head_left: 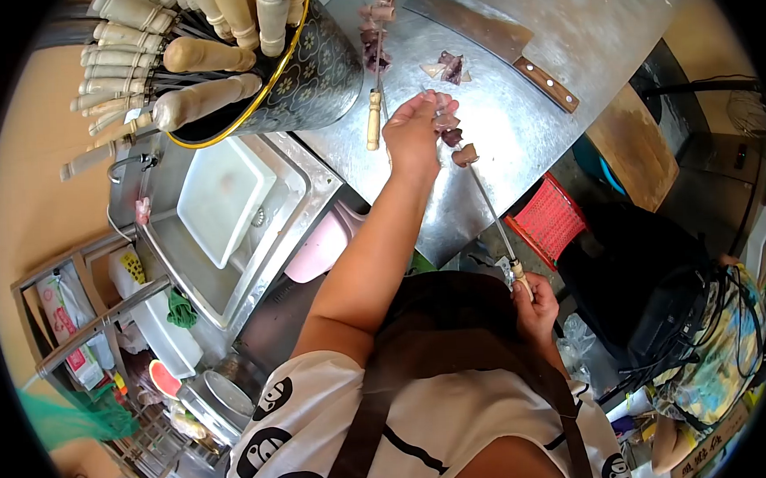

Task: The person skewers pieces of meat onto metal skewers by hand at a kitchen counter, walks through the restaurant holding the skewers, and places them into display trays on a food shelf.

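Skewer (488, 198) is being held obliquely in the head view, the long axis being directed from the right hand (535, 305), close to the body, forward and leftward to the left hand (414, 135). The wooden handle (520, 276) is being grasped by the right hand, clear of the table edge, while the metal rod is being carried over the metal table (537, 138). The meat pieces (465, 156) are being borne in a row along the far part of the rod, the nearest piece being set slightly apart from those beside the left fingertips. The left hand is thus being placed nearer the loaded end and the right hand at the butt.

The left arm is being extended forward with the elbow slightly bent, the thumb and fingers being drawn together at the farthest meat; whether a piece or the rod tip is being pinched cannot be told, the tip being hidden. The right arm is being positioned low beside the apron (455, 330), the fingers being curled around the handle.

Loose meat (451, 67) is being supported by the table just beyond the left hand, between a second skewer (375, 56) and a cleaver (511, 44).
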Tool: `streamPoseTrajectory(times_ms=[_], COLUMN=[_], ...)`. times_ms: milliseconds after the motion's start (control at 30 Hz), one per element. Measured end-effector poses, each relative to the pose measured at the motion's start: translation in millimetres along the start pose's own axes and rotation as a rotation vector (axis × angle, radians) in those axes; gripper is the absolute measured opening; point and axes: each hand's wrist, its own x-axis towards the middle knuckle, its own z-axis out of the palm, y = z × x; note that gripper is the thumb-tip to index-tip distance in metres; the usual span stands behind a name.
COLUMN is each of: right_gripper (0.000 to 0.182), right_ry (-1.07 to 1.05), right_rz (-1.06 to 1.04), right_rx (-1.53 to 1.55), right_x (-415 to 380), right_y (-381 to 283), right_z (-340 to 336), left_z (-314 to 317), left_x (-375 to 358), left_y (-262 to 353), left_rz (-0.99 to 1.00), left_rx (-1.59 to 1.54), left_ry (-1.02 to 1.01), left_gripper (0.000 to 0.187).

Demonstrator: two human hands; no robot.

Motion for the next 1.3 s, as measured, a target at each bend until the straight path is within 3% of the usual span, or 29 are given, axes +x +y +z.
streamPoseTrajectory(times_ms=[100, 167, 200, 233, 300, 333, 500, 600, 800, 933, 1000, 1133, 1300], right_gripper=[0.013, 0.013, 0.013, 0.013, 0.012, 0.012, 0.013, 0.013, 0.013, 0.013, 0.013, 0.014, 0.014], right_ry=[0.037, 0.058, 0.074, 0.080, 0.115, 0.125, 0.136, 0.130, 0.116, 0.108, 0.119, 0.122, 0.119], right_rz=[0.051, 0.055, 0.060, 0.061, 0.094, 0.099, 0.080, 0.090, 0.096, 0.091, 0.098, 0.111, 0.102], right_rx=[0.106, 0.145, 0.186, 0.189, 0.216, 0.220, 0.182, 0.154, 0.161, 0.157, 0.176, 0.171, 0.144], right_x=[1.1, 3.9, 5.3, 6.5, 9.9, 11.1, 12.7, 12.0, 16.3, 19.1, 18.6, 17.3, 14.2], right_y=[2.0, -1.2, -3.2, -4.1, -5.8, -6.2, -3.4, 1.2, -0.4, -6.8, -7.9, -4.0, -3.3], right_z=[-2.3, -6.2, -7.8, -9.5, -12.3, -12.6, -18.8, -19.8, -16.1, -18.1, -18.2, -17.5, -18.5], left_z=[2.4, -4.9, -1.3, 0.9, 9.4, 17.7, 21.7, 15.0, 27.1, 33.1, 45.2, 38.4, 36.2], left_x=[6.1, 29.7, 37.1, 42.9, 50.7, 52.2, 69.8, 75.6, 92.2, 77.6, 58.1, 82.9, 92.0], left_y=[-7.4, -19.7, -17.3, -15.4, -7.2, -3.9, 2.9, 11.8, 18.2, 28.2, 33.8, 9.3, 3.5], left_rz=[-0.029, 0.187, 0.401, 0.400, 0.780, 0.675, 0.718, 0.576, 0.406, 0.460, 0.606, 0.492, 0.437], left_rx=[0.077, 0.487, 0.702, 0.705, 1.304, 1.393, 1.488, 1.652, 1.895, 1.855, 1.757, 1.841, 1.719], left_ry=[-0.041, 0.037, 0.061, 0.056, 0.005, -0.021, 0.035, -0.148, -0.205, -0.206, -0.180, -0.149, -0.112], left_gripper=[0.021, 0.026, 0.027, 0.027, 0.024, 0.025, 0.021, 0.021, 0.025, 0.029, 0.030, 0.028, 0.020])
